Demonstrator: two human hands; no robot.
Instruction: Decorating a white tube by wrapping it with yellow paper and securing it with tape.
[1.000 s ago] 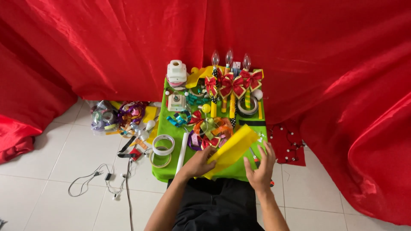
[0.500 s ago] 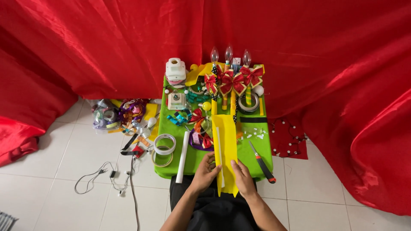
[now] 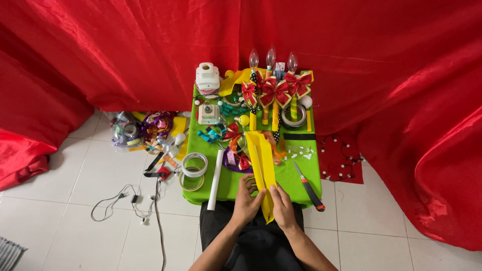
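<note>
A long yellow paper strip [image 3: 262, 163], folded lengthwise, lies down the middle of the small green table [image 3: 293, 175] and hangs over its near edge. My left hand [image 3: 247, 201] grips the strip's near end from the left side. My right hand [image 3: 282, 205] presses the same end from the right, fingers along the fold. Both hands sit at the table's front edge, above my dark lap.
A white tube [image 3: 216, 179], two tape rolls [image 3: 194, 164] and a red-and-black cutter [image 3: 309, 186] lie near the front. Red bows [image 3: 273, 92] on yellow sticks, candle-shaped bulbs [image 3: 270, 56] and a white device [image 3: 208, 77] crowd the back. Ribbons and cables litter the floor at left; red cloth surrounds everything.
The yellow strip, first held slanted above the table's right front, now lies straight down the table. Both hands have come together at its near end.
</note>
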